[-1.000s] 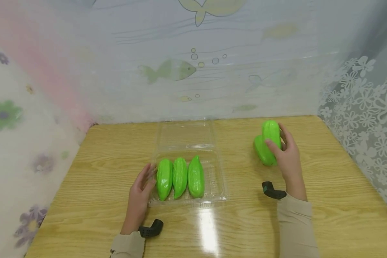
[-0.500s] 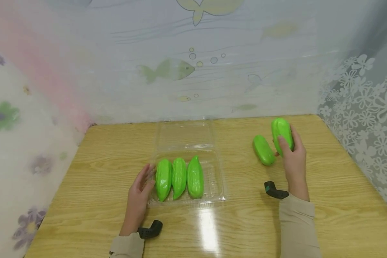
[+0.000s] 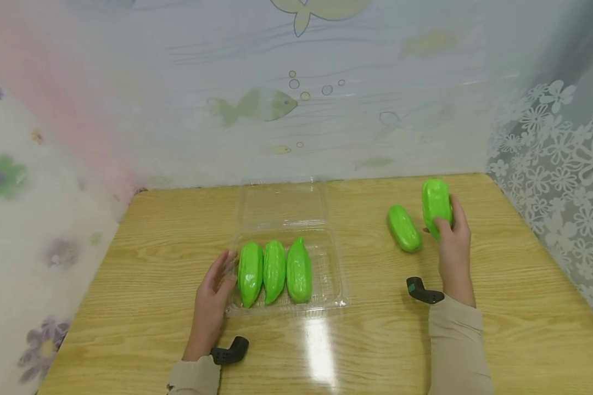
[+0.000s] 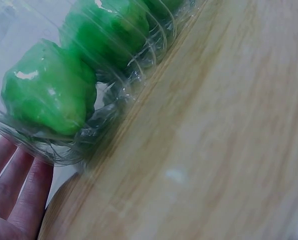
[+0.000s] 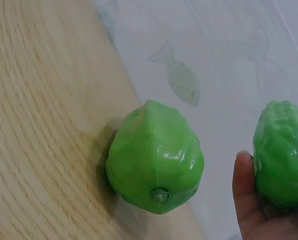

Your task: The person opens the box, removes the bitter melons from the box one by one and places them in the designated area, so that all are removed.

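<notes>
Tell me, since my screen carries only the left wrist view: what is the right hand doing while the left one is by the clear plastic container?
Observer: The right hand holds a green ridged gourd.
Operator: Is any other gourd outside the container?
Observer: Yes, a loose gourd lies on the table, just left of the held one and apart from it.
Operator: And how does the container's lid stand?
Observer: Open, folded back toward the wall.
</notes>
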A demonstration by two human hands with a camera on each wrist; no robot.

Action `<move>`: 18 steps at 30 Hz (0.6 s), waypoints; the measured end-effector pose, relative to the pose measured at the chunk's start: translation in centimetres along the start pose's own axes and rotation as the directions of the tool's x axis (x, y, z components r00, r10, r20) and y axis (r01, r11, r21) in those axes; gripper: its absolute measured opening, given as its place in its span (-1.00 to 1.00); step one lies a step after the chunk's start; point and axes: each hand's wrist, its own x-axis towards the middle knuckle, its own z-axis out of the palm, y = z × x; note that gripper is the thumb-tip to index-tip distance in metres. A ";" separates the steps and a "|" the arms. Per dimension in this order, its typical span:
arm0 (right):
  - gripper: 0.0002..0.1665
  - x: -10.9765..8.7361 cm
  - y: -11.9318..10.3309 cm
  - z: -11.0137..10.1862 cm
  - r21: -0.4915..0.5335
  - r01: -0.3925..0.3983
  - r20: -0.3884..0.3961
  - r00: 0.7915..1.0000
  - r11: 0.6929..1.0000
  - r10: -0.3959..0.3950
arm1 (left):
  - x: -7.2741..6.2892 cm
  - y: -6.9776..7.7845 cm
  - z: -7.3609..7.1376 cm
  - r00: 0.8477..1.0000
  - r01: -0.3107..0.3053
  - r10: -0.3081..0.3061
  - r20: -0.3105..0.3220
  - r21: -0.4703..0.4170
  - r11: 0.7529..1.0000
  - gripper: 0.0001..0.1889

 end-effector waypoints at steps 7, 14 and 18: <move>-0.33 0.3 0.5 -0.3 -0.107 -0.049 -0.027 0.999 0.993 0.047 | 0.0 0.2 0.0 1.000 -0.009 0.009 0.003 0.003 1.000 -0.49; -0.32 0.6 1.1 -0.7 -0.180 -0.085 -0.056 0.995 0.980 0.076 | 0.0 0.2 0.0 1.000 -0.005 0.005 0.002 0.002 1.000 -0.48; -0.35 0.6 1.4 -0.7 -0.186 -0.114 -0.062 0.993 0.976 0.104 | 0.0 0.4 0.1 1.000 -0.003 0.003 0.003 -0.001 1.000 -0.48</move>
